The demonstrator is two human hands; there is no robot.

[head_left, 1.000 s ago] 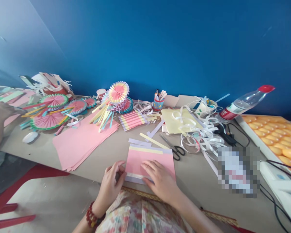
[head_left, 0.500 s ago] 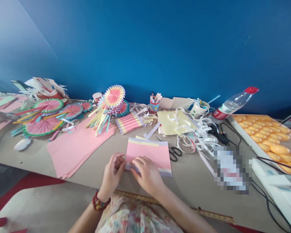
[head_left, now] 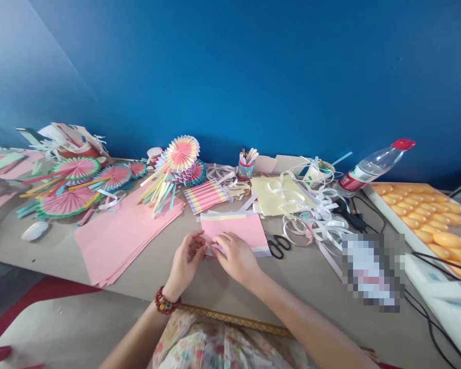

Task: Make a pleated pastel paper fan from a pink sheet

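At the lower centre of the frame, the left hand (head_left: 186,258) and the right hand (head_left: 236,258) are both pinching the near left edge of a pink sheet (head_left: 241,229) trimmed with yellow and lavender bands, fingers curled shut on the paper and the two hands almost touching. The sheet is lying flat on the desk (head_left: 311,279), with black scissors (head_left: 278,245) just beside its right edge and a stack of pink paper (head_left: 119,233) lying to its left.
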